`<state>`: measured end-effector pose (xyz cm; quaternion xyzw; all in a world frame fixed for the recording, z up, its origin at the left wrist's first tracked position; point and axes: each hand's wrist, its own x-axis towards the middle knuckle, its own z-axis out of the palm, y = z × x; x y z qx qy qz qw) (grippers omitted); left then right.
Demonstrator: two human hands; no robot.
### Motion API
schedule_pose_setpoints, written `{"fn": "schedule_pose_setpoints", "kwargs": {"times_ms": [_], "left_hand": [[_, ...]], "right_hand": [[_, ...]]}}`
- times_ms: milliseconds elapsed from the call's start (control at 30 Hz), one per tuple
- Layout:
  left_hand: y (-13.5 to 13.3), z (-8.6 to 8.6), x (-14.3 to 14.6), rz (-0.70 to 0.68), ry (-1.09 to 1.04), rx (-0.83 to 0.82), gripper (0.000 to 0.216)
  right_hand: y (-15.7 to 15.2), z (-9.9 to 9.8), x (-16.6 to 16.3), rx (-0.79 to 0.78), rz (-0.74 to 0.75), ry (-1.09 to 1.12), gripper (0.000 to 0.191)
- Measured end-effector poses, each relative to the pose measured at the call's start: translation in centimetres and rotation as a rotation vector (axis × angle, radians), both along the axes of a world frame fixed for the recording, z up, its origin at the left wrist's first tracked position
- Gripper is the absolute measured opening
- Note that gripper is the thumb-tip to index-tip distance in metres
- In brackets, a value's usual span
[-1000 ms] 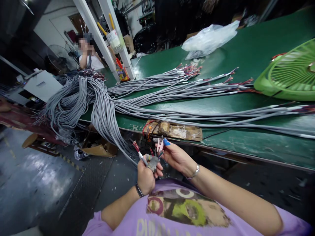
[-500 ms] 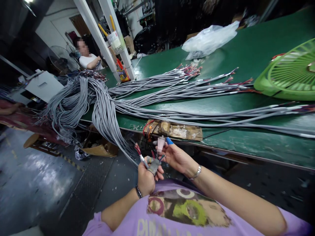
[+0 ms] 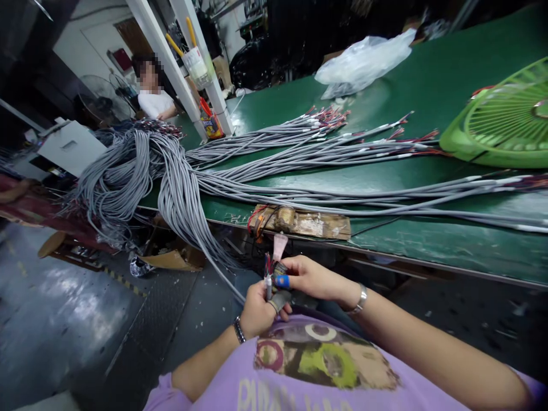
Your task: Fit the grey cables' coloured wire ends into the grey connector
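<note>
My left hand (image 3: 256,313) is closed around the end of a grey cable (image 3: 224,273), whose red and dark wire tips (image 3: 268,266) stick up above the fist. A grey cot covers that hand's thumb. My right hand (image 3: 311,278) is right next to it, pinching at the wire tips with a blue-taped fingertip (image 3: 281,281) and a pink-capped finger (image 3: 279,246) raised. Both hands hover just in front of the green table's edge (image 3: 385,249), above my purple shirt.
A thick bundle of grey cables (image 3: 180,188) drapes off the table's left end and fans out across the green top. A brown wooden block (image 3: 306,224), a green fan (image 3: 500,123) and a plastic bag (image 3: 363,60) lie on it. Another person (image 3: 153,94) sits far left.
My right hand has come down and toward the left hand, closing onto the wire tips. The cable end now stands more upright in my left fist.
</note>
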<state>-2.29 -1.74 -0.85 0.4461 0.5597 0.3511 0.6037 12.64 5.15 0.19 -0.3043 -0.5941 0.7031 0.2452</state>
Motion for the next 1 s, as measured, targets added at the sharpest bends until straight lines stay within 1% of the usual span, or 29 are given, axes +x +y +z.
{"fn": "schedule_pose_setpoints", "kwargs": {"times_ms": [67, 133, 200, 267, 333, 367, 433, 500, 600, 667, 733, 800, 900, 1000], "left_hand": [[0.1, -0.2, -0.1, -0.024, -0.014, -0.027, 0.030], [0.2, -0.5, -0.2, 0.041, -0.034, -0.015, 0.029], [0.2, -0.7, -0.2, 0.163, -0.078, 0.019, 0.030], [0.2, -0.9, 0.0, 0.266, -0.124, 0.051, 0.030], [0.3, -1.0, 0.2, 0.297, -0.147, 0.066, 0.031], [0.3, -0.9, 0.3, 0.292, -0.149, 0.069, 0.032], [0.5, -0.8, 0.3, 0.257, -0.147, 0.071, 0.033], [0.6, -0.6, 0.3, 0.171, -0.129, 0.060, 0.035], [0.6, -0.3, 0.1, 0.038, -0.069, 0.035, 0.035], [0.5, -0.3, 0.0, 0.035, -0.047, 0.042, 0.034], [0.4, -0.6, 0.0, 0.102, -0.067, 0.068, 0.033], [0.3, -1.0, 0.0, 0.200, -0.108, 0.091, 0.033], [0.4, -1.4, 0.0, 0.340, -0.180, 0.092, 0.032], [0.5, -1.3, 0.0, 0.419, -0.230, 0.082, 0.029]], "right_hand": [[-0.2, -0.1, 0.3, 0.082, -0.019, -0.044, 0.033], [-0.4, -0.4, 0.7, 0.101, -0.056, -0.031, 0.034], [-0.7, -0.8, 1.0, 0.038, -0.081, 0.035, 0.034], [-1.1, -1.2, 1.0, -0.096, -0.068, 0.109, 0.035], [-1.6, -1.7, 0.7, -0.207, -0.077, 0.158, 0.036], [-1.8, -1.9, 0.5, -0.228, -0.106, 0.172, 0.035], [-2.1, -2.2, 0.0, -0.211, -0.186, 0.190, 0.034], [-2.1, -2.2, -0.3, -0.183, -0.217, 0.193, 0.033], [-1.9, -1.7, -0.4, -0.178, -0.152, 0.183, 0.032], [-1.6, -1.1, -0.5, -0.164, -0.102, 0.163, 0.032], [-1.3, -0.7, -0.6, -0.133, -0.100, 0.130, 0.033], [-1.1, -0.6, -0.9, -0.103, -0.159, 0.083, 0.034], [-0.9, -0.9, -1.3, -0.078, -0.251, 0.040, 0.036], [-0.9, -1.5, -1.5, -0.086, -0.257, 0.051, 0.036]]}}
